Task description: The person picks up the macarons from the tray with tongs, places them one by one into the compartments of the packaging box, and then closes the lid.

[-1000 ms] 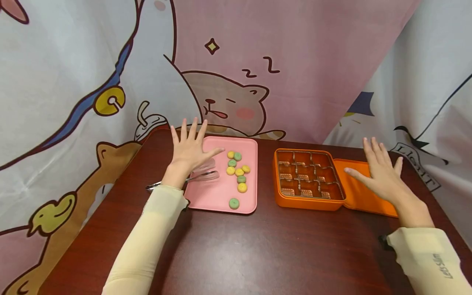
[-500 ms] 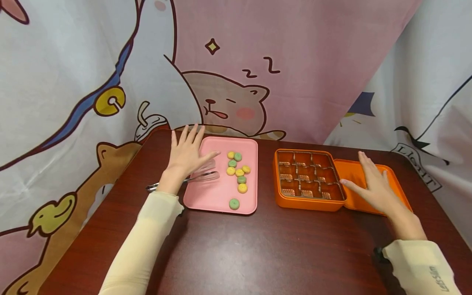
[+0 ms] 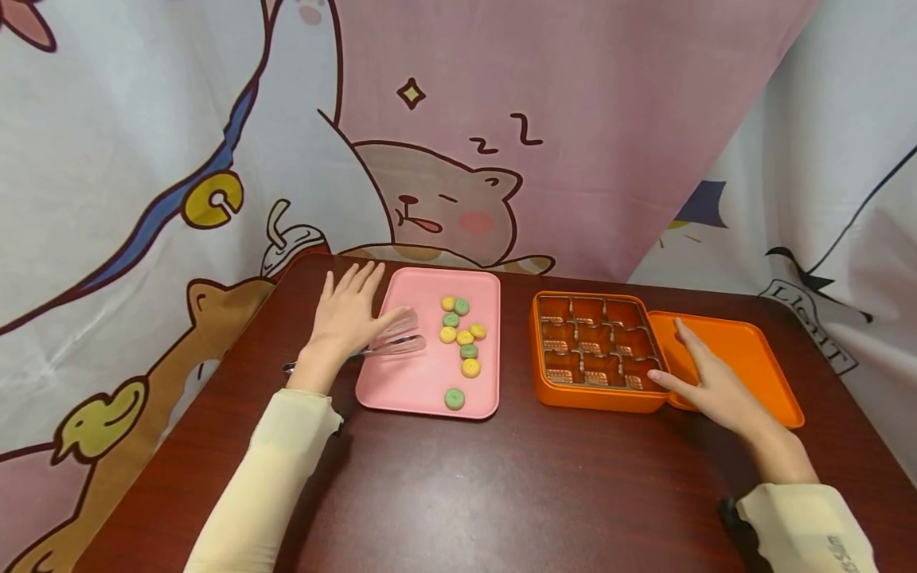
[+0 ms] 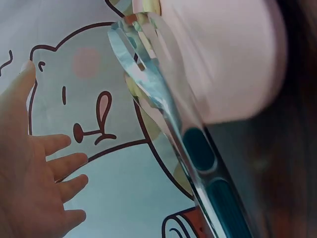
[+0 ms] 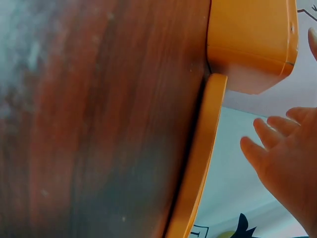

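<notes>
My left hand [image 3: 346, 318] hovers with spread fingers over the left side of a pink tray [image 3: 401, 390], holding nothing. Below it lie tongs [image 4: 163, 106] with clear tips and dark teal grip pads, their tips on the tray and their handle reaching past its left edge. Several small yellow and green ring-shaped pieces [image 3: 454, 399] lie on the tray's right half. My right hand [image 3: 723, 391] is held with straight fingers above the orange lid [image 3: 762, 374], its thumb near the right edge of an orange box [image 3: 602, 398]. Inside the box sits a clear divided insert [image 3: 591, 338] with several compartments.
All of this rests on a dark reddish-brown table [image 3: 501, 493]. A printed curtain [image 3: 573, 95] with cartoon animals hangs close behind the table and along its sides. The tray and the box stand apart, with bare tabletop between them.
Both hands have come down and closer to the person. The left has shifted slightly left, the right leftward toward the box, uncovering more of the lid. Tray, tongs and box stay put.
</notes>
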{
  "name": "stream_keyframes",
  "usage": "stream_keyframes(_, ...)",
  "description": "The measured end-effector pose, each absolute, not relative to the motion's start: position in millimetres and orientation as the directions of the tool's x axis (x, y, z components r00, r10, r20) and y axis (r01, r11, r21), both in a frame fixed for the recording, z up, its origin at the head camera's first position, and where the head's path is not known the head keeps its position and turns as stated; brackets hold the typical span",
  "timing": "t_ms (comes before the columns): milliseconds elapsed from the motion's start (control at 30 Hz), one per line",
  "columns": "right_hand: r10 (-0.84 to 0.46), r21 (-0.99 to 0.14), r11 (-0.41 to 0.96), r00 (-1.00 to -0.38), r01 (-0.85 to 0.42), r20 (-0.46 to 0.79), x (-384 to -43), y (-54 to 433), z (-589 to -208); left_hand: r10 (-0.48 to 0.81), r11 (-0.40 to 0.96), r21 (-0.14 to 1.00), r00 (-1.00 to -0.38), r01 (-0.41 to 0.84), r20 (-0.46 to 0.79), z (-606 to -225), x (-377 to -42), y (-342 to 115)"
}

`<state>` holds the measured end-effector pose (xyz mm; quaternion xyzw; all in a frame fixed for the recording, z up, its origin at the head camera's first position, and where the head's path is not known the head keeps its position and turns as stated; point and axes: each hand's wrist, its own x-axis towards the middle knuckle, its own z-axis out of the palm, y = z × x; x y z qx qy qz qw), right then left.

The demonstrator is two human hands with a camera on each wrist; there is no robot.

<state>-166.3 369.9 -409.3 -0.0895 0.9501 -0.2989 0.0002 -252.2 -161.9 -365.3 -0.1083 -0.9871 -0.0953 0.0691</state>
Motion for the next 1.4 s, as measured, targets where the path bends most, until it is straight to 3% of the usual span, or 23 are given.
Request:
stream_keyframes(267, -0.226, -0.612, 0.769, -0.974, -0.186, 0.012, -163, 366, -412, 0.192, 0.962, 0.172, -0.972, 0.214, 0.135, -374, -248, -174)
stream_keyframes(867, -0.2, -0.604, 0.775, -0.979, -0.188, 0.048, -163, 357, -416, 0.146, 0.94, 0.288, -0.979, 0.181, 0.14, -390, -232, -205)
stream_keyframes(1400, -0.179, -0.625, 0.767, -0.984, -0.141, 0.003, -165, 346, -417, 0.17, 0.807, 0.561, -0.982, 0.186, 0.081, -403, -227, -226)
